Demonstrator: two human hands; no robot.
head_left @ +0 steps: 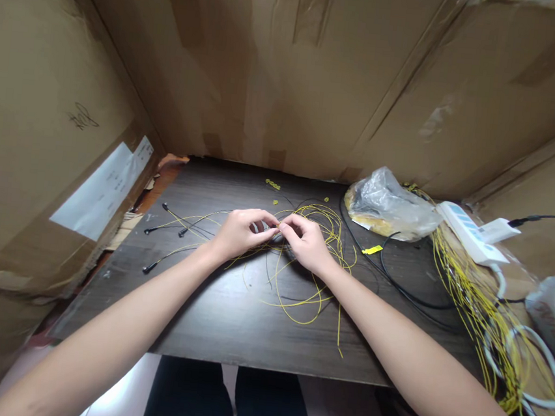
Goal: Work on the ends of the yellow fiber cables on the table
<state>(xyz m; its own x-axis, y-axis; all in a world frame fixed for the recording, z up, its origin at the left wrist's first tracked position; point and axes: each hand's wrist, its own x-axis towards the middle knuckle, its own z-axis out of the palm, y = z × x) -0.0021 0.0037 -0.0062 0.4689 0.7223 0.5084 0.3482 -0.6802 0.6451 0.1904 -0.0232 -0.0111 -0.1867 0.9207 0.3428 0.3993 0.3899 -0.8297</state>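
Observation:
My left hand [242, 232] and my right hand [306, 242] meet fingertip to fingertip above the dark tabletop [217, 320]. Both are closed in a pinch. A tiny yellowish bit shows between the fingertips, too small to identify. Thin yellow wires [319, 307] lie in loose loops under and to the right of my right hand. Past my left hand, thin leads end in several black plugs [150, 268] on the table's left. Beyond my hands lie small yellow pieces, some joined in a short strip [272, 184]. My fingers and palms hide part of the wires.
A clear plastic bag [390, 202] sits at the back right, by a black cable [397, 288] with a yellow tag [372, 250]. At the right are a white power strip [471, 234] and a thick yellow wire bundle [473, 312]. Cardboard walls [281, 71] enclose the table.

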